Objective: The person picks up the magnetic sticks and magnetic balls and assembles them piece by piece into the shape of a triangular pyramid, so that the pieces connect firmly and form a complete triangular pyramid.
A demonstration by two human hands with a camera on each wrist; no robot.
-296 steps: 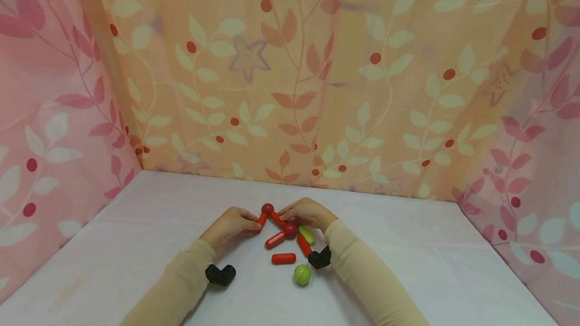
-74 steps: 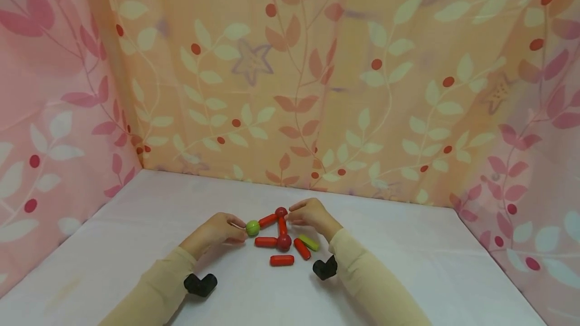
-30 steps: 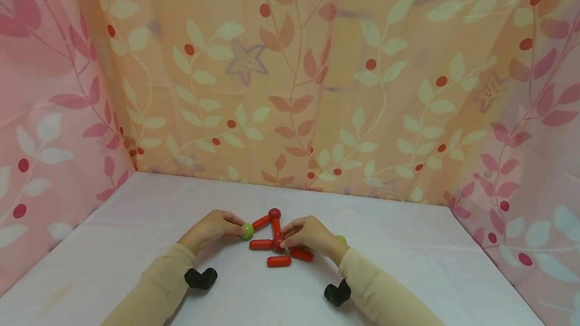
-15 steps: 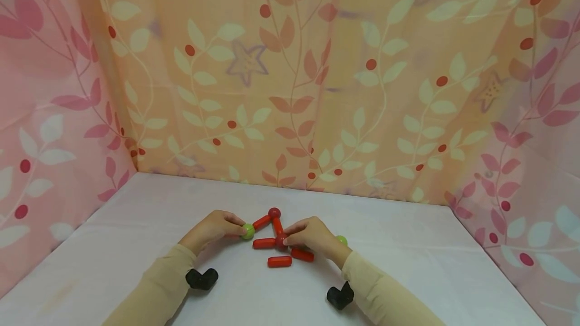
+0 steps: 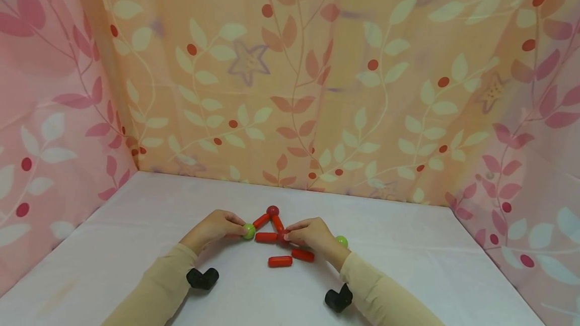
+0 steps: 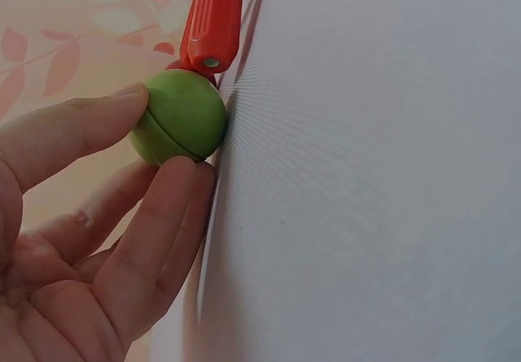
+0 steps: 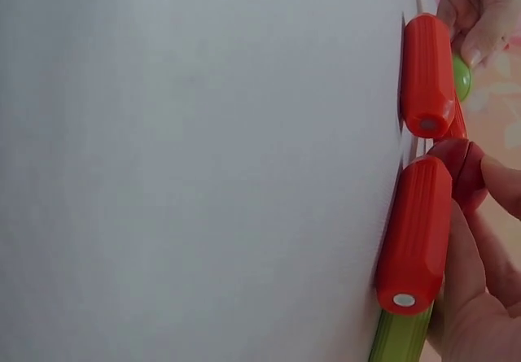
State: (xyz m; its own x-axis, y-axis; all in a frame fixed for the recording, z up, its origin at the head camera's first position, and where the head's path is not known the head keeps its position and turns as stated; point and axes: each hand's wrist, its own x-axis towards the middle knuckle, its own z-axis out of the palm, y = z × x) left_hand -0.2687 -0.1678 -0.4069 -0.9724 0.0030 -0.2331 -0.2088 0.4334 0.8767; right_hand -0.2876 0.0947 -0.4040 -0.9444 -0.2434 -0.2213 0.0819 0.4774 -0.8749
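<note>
The white table lies open on the far left, the far right and behind the toy pieces up to the curtain wall, which closes three sides. Between the left hand and the right hand the red sticks with the green ball block the middle. Two loose red sticks lie in front, and the black elbow pieces stand beside each forearm. A second green ball, probably, sits just behind the right hand.

both arms wear long, close-fitting beige sleeves that reach to the wrists. a small black angled device sits strapped at each wrist, under the sleeve cuff. the hands are bare, with no rings or gloves showing.
</note>
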